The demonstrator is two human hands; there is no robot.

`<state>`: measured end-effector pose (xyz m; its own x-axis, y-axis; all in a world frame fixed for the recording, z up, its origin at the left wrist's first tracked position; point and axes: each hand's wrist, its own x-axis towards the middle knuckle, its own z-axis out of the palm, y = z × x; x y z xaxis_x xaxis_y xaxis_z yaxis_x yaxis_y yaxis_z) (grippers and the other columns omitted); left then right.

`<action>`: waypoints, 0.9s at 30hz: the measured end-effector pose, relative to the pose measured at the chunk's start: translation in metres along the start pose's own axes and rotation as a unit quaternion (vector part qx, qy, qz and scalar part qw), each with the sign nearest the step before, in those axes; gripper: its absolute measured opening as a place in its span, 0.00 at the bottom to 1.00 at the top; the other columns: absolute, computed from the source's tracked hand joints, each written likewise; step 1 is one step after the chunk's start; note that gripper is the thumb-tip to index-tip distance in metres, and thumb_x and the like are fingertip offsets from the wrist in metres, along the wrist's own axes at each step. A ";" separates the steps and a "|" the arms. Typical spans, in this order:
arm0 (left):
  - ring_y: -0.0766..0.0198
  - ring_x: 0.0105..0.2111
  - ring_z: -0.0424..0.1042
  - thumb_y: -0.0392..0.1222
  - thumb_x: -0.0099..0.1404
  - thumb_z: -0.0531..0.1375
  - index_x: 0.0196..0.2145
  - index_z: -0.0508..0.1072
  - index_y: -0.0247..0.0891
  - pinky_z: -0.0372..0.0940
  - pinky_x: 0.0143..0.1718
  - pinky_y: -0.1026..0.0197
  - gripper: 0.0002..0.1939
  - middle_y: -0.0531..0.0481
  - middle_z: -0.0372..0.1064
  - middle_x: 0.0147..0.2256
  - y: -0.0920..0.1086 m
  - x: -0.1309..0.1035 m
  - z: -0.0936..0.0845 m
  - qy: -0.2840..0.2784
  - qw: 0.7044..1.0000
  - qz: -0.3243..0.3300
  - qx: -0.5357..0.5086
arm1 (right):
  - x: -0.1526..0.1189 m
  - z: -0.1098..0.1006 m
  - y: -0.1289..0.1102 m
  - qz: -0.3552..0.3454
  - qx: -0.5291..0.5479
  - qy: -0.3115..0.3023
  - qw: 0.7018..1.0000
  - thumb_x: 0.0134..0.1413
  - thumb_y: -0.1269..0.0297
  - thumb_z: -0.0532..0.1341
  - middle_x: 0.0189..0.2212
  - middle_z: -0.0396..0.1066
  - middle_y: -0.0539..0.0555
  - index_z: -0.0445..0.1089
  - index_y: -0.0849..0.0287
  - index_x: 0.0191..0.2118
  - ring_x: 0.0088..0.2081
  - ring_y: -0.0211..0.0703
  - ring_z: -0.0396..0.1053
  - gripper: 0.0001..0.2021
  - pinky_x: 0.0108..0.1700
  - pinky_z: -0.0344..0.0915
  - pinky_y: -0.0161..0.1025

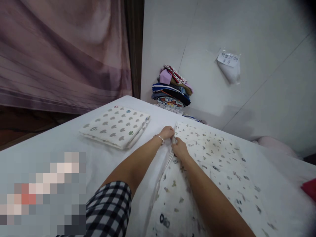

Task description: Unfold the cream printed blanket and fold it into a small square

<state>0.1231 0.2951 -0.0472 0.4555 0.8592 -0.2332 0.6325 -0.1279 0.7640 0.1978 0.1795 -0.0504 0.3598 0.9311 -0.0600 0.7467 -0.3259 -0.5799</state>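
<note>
A white cloth with small grey-green prints (pixel 209 158) lies spread over the right part of the white table, its left edge in several layers. At the far end of that edge, my left hand (pixel 167 132) pinches the layers, a bracelet on its wrist. Just nearer to me, my right hand (pixel 180 148) grips the same layered edge, thumb on top. The two hands almost touch. To their left, apart from both, rests a folded white cloth with grey cloud-like prints (pixel 116 126).
Behind the table, a stack of folded clothes (pixel 171 90) stands against the white wall. A plastic bag with a handwritten label (pixel 229 67) hangs on that wall. A pinkish curtain (pixel 64 49) covers the left side. Something red (pixel 309 189) shows at the right edge.
</note>
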 end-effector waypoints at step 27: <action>0.71 0.27 0.71 0.31 0.62 0.54 0.44 0.70 0.34 0.65 0.28 0.71 0.12 0.47 0.73 0.33 0.012 -0.003 -0.001 -0.041 0.999 -0.031 -0.017 | -0.001 0.001 -0.002 0.003 -0.034 -0.003 0.999 0.48 0.68 0.54 0.36 0.72 0.58 0.66 0.60 0.48 0.41 0.48 0.68 0.19 0.42 0.62 0.39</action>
<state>0.1285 0.2911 -0.0365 0.4666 0.8211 -0.3288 0.6402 -0.0570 0.7661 0.1958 0.1797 -0.0502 0.3615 0.9298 -0.0692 0.7810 -0.3425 -0.5222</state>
